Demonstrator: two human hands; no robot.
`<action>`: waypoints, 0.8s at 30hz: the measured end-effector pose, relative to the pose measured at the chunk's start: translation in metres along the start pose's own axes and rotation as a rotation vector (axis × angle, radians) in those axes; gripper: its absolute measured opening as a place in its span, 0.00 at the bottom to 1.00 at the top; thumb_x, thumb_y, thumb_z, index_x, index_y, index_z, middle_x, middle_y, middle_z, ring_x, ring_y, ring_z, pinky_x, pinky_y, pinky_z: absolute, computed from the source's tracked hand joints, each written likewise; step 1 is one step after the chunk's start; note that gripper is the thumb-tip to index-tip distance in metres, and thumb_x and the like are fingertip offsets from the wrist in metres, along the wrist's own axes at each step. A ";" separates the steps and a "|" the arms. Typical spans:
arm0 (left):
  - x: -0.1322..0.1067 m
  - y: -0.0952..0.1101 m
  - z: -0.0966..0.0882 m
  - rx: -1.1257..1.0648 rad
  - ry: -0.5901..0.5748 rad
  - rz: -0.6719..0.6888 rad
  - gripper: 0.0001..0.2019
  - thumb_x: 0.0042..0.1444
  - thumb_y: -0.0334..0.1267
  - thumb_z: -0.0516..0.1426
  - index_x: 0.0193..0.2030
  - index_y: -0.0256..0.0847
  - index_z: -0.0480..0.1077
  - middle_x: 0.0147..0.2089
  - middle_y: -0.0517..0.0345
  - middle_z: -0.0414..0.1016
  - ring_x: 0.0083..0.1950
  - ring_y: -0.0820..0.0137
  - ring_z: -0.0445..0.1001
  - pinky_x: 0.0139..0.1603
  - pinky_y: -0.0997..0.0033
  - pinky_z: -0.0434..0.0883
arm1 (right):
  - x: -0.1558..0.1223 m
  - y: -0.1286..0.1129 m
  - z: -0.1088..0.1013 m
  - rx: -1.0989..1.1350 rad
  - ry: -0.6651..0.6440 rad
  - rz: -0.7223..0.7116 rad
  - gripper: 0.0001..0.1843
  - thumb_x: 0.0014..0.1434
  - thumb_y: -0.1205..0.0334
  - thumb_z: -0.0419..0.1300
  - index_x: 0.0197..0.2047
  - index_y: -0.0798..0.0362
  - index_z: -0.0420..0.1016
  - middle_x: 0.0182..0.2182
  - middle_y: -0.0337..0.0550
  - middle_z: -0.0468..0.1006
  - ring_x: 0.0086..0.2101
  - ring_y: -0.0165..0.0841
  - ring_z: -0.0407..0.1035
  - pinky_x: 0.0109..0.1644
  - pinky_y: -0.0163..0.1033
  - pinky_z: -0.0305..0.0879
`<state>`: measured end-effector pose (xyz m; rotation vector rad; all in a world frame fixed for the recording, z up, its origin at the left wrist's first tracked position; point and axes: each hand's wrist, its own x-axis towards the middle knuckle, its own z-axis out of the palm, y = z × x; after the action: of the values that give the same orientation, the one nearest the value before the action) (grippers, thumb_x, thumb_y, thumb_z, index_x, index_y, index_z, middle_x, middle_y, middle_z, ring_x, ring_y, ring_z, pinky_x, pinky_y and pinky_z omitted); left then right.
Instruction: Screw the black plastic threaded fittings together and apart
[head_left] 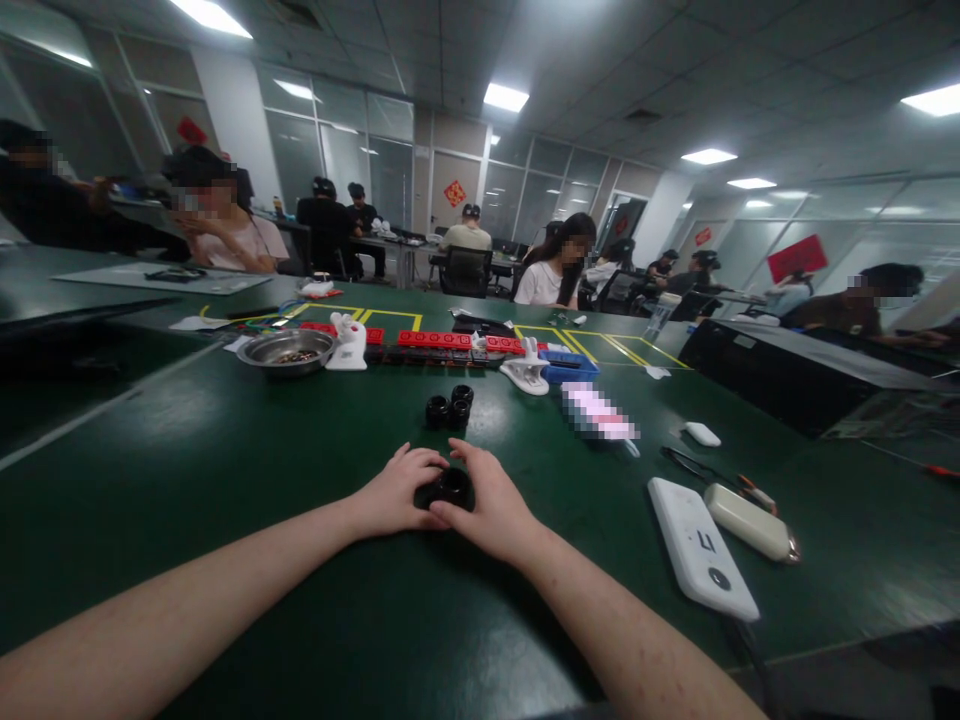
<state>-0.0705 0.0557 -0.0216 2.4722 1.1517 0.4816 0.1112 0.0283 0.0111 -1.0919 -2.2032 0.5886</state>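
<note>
Close in front of me on the green tabletop [315, 440], my left hand [396, 490] and my right hand [489, 500] curl around black round pieces [453, 486] from both sides. They look glossy, with a hollow top; my fingers cover part of them, so how many there are I cannot tell. The fingers of both hands bend against them, and the thumbs come near each other at the front. Just beyond my fingertips stands a small cluster of similar black round pieces [448, 408].
Farther back are a metal bowl [286, 352], red block strips [435, 340], white clip stands [346, 345] and a blue tray [568, 366]. To the right lie a white power bank [701, 548], a cream device [752, 522] and a black case [810, 375]. People sit beyond.
</note>
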 end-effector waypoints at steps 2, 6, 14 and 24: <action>0.000 0.002 -0.001 -0.009 -0.003 0.003 0.22 0.44 0.50 0.58 0.47 0.47 0.67 0.53 0.54 0.63 0.57 0.57 0.56 0.59 0.42 0.40 | 0.001 0.001 0.003 -0.003 0.012 0.033 0.33 0.45 0.60 0.62 0.54 0.53 0.56 0.47 0.48 0.66 0.48 0.38 0.60 0.52 0.46 0.57; 0.000 0.003 -0.001 -0.016 0.025 0.011 0.17 0.46 0.46 0.58 0.44 0.47 0.69 0.52 0.55 0.63 0.56 0.59 0.57 0.60 0.46 0.43 | 0.000 0.001 0.005 0.096 -0.040 0.020 0.35 0.47 0.70 0.57 0.57 0.51 0.48 0.47 0.46 0.66 0.47 0.36 0.62 0.52 0.44 0.57; 0.000 -0.002 0.001 -0.070 0.039 0.026 0.19 0.44 0.48 0.59 0.44 0.46 0.70 0.55 0.54 0.60 0.58 0.55 0.52 0.57 0.53 0.53 | 0.003 0.004 0.006 0.012 0.092 0.086 0.39 0.43 0.56 0.63 0.57 0.53 0.52 0.41 0.45 0.67 0.43 0.38 0.62 0.49 0.46 0.59; 0.000 0.002 -0.002 -0.099 0.048 0.018 0.18 0.43 0.49 0.59 0.41 0.44 0.70 0.50 0.53 0.62 0.55 0.59 0.56 0.55 0.58 0.57 | 0.001 0.002 0.000 0.041 0.096 0.029 0.36 0.45 0.61 0.61 0.56 0.52 0.52 0.45 0.46 0.65 0.47 0.38 0.59 0.51 0.45 0.56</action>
<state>-0.0705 0.0546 -0.0185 2.4004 1.0974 0.5915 0.1122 0.0301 0.0098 -1.1093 -2.0873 0.5798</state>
